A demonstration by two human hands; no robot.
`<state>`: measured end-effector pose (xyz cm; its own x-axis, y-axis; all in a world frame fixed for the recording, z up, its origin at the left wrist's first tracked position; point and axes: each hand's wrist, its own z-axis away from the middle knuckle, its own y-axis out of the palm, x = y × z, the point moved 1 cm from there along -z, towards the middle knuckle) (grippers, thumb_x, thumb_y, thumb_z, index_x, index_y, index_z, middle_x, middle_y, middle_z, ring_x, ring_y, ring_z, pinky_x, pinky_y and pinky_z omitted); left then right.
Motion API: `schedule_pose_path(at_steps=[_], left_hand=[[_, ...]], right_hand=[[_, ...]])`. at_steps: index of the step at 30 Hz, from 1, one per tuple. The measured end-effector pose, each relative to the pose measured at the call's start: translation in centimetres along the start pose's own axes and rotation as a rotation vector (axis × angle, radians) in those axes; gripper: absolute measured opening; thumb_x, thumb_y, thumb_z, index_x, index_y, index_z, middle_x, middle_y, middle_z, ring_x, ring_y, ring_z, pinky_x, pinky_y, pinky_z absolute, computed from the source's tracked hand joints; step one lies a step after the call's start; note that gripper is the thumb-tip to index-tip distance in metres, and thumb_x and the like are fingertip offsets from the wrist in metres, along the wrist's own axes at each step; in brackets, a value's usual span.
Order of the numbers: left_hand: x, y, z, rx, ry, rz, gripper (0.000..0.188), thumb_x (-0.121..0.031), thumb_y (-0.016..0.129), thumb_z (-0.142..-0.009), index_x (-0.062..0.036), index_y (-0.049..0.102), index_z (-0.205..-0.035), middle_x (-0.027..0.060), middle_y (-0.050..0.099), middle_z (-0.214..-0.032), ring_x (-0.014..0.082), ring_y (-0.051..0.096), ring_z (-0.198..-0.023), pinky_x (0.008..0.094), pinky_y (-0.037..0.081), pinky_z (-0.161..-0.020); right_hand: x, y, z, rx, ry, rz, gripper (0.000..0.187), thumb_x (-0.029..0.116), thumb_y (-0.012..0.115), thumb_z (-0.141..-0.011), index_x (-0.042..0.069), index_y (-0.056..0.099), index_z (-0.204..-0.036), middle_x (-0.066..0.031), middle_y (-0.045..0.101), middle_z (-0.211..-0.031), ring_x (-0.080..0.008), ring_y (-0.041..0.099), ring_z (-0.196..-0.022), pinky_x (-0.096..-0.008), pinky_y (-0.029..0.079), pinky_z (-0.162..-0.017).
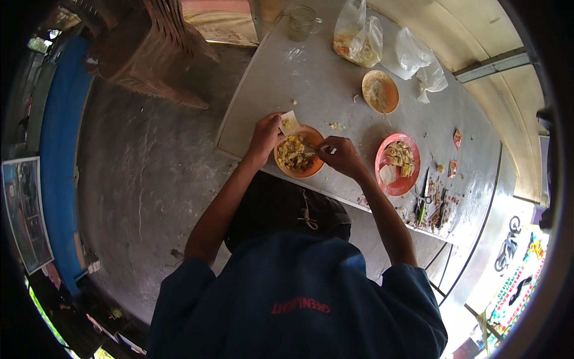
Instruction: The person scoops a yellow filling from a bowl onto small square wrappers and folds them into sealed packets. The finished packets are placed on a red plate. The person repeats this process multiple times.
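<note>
My left hand (pixel 265 139) pinches a pale square dough wrapper (pixel 288 122) with a little yellowish filling on it, just above the far left rim of an orange bowl (pixel 309 172). Chunky yellow and brown filling (pixel 293 154) lies in that bowl, near the table's front edge. Over the bowl's right rim my right hand (pixel 339 154) is closed, its fingers round what looks like a spoon (pixel 310 147) reaching into the filling; most of it is hidden. To the right, a red plate (pixel 381 157) carries several folded, filled wrappers (pixel 399 157) and a pale flat piece.
A second orange bowl (pixel 391 96) with whitish residue stands farther back. Beyond it are plastic bags (pixel 359 45) and a glass mug (pixel 302 24). Knives (pixel 426 185), scissors and scraps lie at the right front. Brown chairs (pixel 149 54) are stacked at the far left.
</note>
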<state>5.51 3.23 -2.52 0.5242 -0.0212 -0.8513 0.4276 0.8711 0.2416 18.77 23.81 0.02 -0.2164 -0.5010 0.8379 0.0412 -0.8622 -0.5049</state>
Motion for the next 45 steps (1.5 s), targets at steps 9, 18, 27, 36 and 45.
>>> schedule_pose_path(at_steps=[9, 18, 27, 36, 45], left_hand=[[3.0, 3.1, 4.0, 0.047, -0.172, 0.433, 0.035, -0.024, 0.046, -0.11, 0.0025, 0.056, -0.13, 0.0135, 0.067, -0.121, 0.0238, 0.068, -0.113, 0.0394, 0.056, -0.102], [3.0, 4.7, 6.7, 0.148, -0.171, 0.736, 0.031, -0.014, 0.045, -0.107, 0.0067, 0.051, -0.129, 0.0177, 0.063, -0.125, 0.0254, 0.067, -0.114, 0.0365, 0.059, -0.101], [1.6, 2.2, 7.2, 0.107, -0.123, 0.701, 0.031, -0.014, 0.046, -0.107, 0.0084, 0.052, -0.127, 0.0178, 0.062, -0.123, 0.0252, 0.066, -0.114, 0.0361, 0.06, -0.099], [4.4, 0.6, 9.7, -0.221, -0.024, 0.125, 0.035, -0.023, 0.044, -0.109, 0.0038, 0.059, -0.126, 0.0145, 0.066, -0.121, 0.0237, 0.068, -0.111, 0.0377, 0.058, -0.097], [8.3, 3.4, 11.5, -0.457, 0.1, 0.254, 0.035, -0.025, 0.042, -0.111, 0.0026, 0.057, -0.127, 0.0134, 0.064, -0.119, 0.0215, 0.068, -0.108, 0.0392, 0.062, -0.088]], right_hand=[[3.2, -2.7, 3.2, -0.129, -0.173, 0.031, 0.012, 0.004, 0.071, -0.089, 0.0, 0.073, -0.1, -0.0169, 0.072, -0.094, -0.0293, 0.073, -0.081, -0.0368, 0.058, -0.073], [1.1, 1.6, 5.0, -0.493, -0.574, 0.298, 0.026, -0.008, 0.07, -0.081, 0.002, 0.069, -0.106, -0.0133, 0.067, -0.097, -0.0322, 0.068, -0.086, -0.0403, 0.058, -0.071], [-0.4, 1.3, 5.7, -0.534, -0.639, 0.302, 0.029, -0.01, 0.071, -0.08, 0.002, 0.069, -0.107, -0.0127, 0.066, -0.098, -0.0301, 0.067, -0.085, -0.0389, 0.057, -0.072], [-1.1, -1.1, 2.0, -0.314, -0.567, 0.528, 0.027, -0.005, 0.067, -0.082, 0.004, 0.069, -0.108, -0.0113, 0.066, -0.099, -0.0303, 0.068, -0.086, -0.0389, 0.059, -0.071], [-1.0, -2.0, -5.6, 0.021, -0.979, 0.922, 0.04, 0.013, 0.065, -0.077, 0.004, 0.065, -0.116, -0.0049, 0.06, -0.107, -0.0211, 0.061, -0.092, -0.0313, 0.057, -0.075]])
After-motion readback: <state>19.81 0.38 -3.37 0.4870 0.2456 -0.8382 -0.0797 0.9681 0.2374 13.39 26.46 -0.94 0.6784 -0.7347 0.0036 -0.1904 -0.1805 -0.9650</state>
